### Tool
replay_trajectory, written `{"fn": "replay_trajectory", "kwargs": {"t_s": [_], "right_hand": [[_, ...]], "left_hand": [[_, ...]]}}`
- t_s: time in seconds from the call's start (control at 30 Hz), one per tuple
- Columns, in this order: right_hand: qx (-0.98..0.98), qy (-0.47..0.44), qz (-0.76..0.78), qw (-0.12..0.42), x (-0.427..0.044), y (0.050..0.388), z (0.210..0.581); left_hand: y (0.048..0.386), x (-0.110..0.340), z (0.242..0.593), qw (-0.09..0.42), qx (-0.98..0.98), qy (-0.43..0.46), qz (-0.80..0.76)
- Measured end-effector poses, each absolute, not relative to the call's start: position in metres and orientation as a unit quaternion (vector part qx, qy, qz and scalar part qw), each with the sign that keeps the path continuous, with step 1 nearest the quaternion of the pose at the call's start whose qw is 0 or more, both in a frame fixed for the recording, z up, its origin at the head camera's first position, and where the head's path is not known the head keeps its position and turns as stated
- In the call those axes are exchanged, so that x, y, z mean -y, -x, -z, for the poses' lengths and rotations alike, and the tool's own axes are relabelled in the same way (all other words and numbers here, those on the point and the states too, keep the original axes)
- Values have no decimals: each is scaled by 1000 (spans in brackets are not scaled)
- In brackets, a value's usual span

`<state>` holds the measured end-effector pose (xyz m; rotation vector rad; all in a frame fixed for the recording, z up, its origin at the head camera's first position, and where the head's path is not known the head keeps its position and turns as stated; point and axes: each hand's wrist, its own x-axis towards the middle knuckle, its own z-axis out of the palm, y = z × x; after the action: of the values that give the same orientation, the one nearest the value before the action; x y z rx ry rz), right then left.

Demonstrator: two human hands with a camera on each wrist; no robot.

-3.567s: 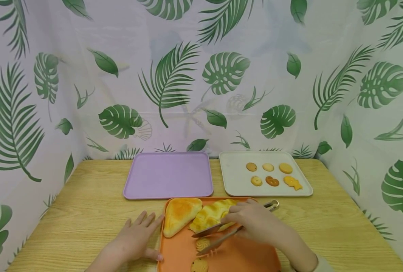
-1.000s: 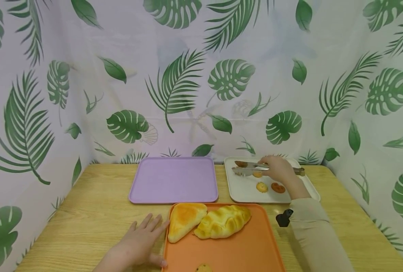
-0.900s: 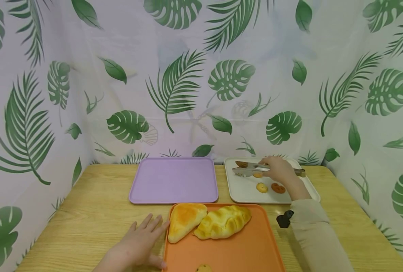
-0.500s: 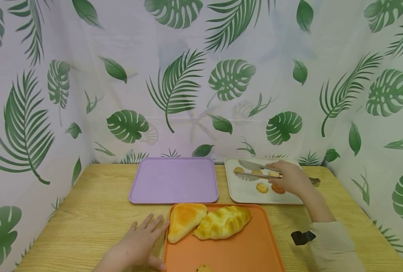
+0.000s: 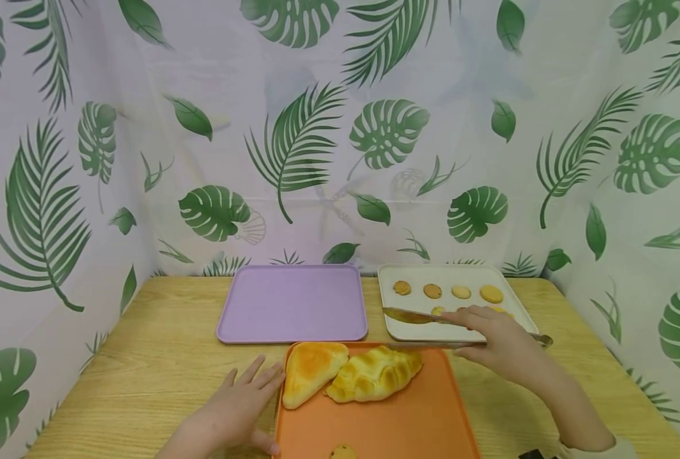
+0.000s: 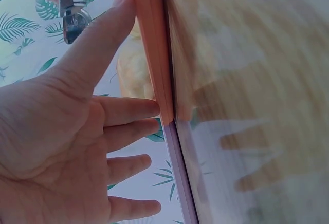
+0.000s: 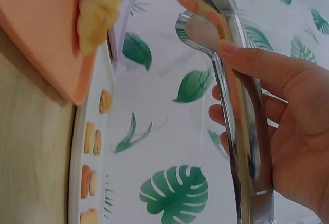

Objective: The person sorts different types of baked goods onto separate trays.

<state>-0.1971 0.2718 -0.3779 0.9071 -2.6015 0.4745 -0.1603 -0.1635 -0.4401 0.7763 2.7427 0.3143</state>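
My right hand point(image 5: 506, 344) grips metal tongs point(image 5: 411, 316), their arms spread with nothing seen between them. They hang over the white tray's near edge and the orange tray's back edge; the right wrist view shows thumb and fingers around the tongs point(image 7: 239, 131). With fingers outstretched, my left hand point(image 5: 225, 411) touches the left rim of the orange tray point(image 5: 403, 427). That tray bears a triangular bread point(image 5: 314, 376), a braided bread point(image 5: 377, 376) and a speckled cookie point(image 5: 343, 452) at the bottom of view. A swirl cookie point(image 5: 402, 288) lies at the white tray's back left.
The white tray point(image 5: 387, 280) at back right carries several cookies, such as a round cookie point(image 5: 491, 294); the right hand and tongs partly cover its front row. Left of it lies a purple tray point(image 5: 294, 306). A leaf-printed curtain point(image 5: 317, 159) surrounds the wooden table point(image 5: 156, 338).
The swirl cookie, earlier between the tongs on the orange tray, was carried to the white tray and let go. The right hand with the tongs has drawn back toward the orange tray. Left hand stays.
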Motion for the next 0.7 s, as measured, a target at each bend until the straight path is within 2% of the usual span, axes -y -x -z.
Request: {"fn": "replay_trajectory", "kwargs": {"t_s": [0.47, 0.7], "right_hand": [[866, -455, -139, 154, -226, 157, 396], [866, -472, -121, 117, -209, 146, 401]], "left_hand": [[160, 165, 441, 139, -948, -267, -105], [160, 164, 440, 138, -949, -263, -104]]}}
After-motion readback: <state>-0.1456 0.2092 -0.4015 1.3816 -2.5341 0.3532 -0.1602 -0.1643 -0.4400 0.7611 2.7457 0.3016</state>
